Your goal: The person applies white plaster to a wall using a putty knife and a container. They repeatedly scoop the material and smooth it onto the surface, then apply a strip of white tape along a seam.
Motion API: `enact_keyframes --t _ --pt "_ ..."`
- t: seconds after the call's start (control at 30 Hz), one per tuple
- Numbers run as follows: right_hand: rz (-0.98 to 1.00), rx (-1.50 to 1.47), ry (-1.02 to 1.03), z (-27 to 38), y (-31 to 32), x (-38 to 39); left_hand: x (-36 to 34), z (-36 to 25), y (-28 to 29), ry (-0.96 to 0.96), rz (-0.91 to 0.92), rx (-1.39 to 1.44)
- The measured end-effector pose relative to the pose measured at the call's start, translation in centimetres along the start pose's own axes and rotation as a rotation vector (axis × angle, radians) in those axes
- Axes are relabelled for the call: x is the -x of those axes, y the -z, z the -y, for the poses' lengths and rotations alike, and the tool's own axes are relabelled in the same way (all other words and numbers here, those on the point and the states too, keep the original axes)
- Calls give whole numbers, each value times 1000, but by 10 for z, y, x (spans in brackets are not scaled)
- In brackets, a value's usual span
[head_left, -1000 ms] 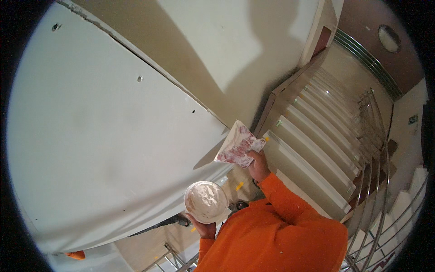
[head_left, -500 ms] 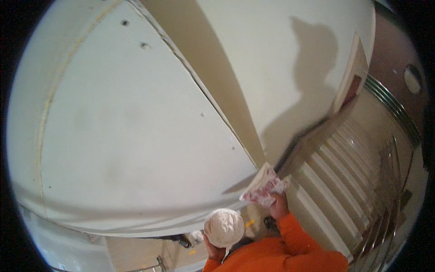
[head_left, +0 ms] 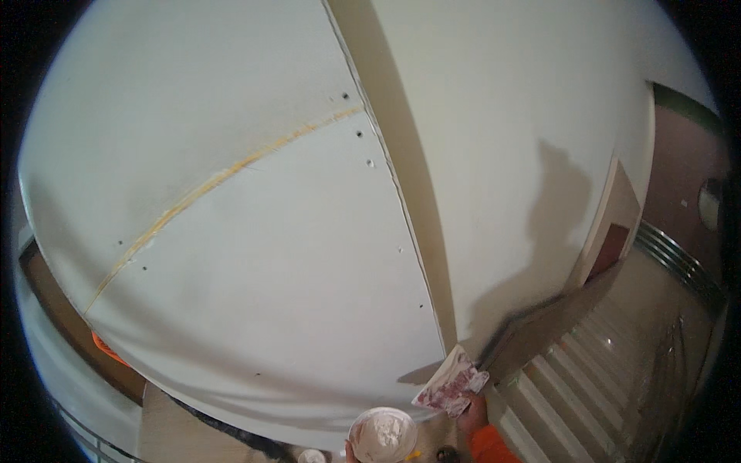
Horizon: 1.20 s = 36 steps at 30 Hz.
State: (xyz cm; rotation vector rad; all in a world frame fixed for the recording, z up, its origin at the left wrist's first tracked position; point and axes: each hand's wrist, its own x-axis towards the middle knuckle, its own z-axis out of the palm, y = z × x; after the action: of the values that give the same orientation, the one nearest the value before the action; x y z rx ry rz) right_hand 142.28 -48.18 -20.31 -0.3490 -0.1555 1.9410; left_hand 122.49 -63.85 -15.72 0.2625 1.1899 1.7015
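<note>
My right hand (head_left: pixel 472 414) is closed round a wide putty knife (head_left: pixel 451 383), its blade smeared with pinkish-white filler. The blade meets the lower right edge of a large white board (head_left: pixel 301 255), beside the cream wall (head_left: pixel 494 193). Whether it presses on the board or the wall, I cannot tell. At the lower edge, my left hand (head_left: pixel 350 452) grips the side of a round white tub (head_left: pixel 384 437) with whitish filler inside; only a few fingers show. Screw holes dot the board, and a yellowish seam (head_left: pixel 231 171) curves across it.
A staircase (head_left: pixel 567 378) drops away on the right, with metal rails (head_left: pixel 671 255) beyond. A dark skirting strip (head_left: pixel 532 316) runs along the wall's foot. Another small white container (head_left: pixel 311 457) stands below, left of the tub. Something orange (head_left: pixel 108 347) shows past the board's left edge.
My view has tilted upward and turned, so more of the board shows and both hands sit lower in the picture. The putty knife remains by the board's lower right edge.
</note>
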Motion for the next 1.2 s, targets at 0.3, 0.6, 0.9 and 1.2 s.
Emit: enact_keyframes --t 0.3,0.6,0.9,1.2 --pt "139 105 -178 -3 -16 76 85 2 17 -32 33 80" --pt "288 253 -338 -40 -6 177 182 30 99 -92 -74 224" --pt "415 738 -271 -56 6 222 280 60 164 -137 -232 309" --pt "186 297 -416 -26 -10 161 312 73 175 -164 -353 343"
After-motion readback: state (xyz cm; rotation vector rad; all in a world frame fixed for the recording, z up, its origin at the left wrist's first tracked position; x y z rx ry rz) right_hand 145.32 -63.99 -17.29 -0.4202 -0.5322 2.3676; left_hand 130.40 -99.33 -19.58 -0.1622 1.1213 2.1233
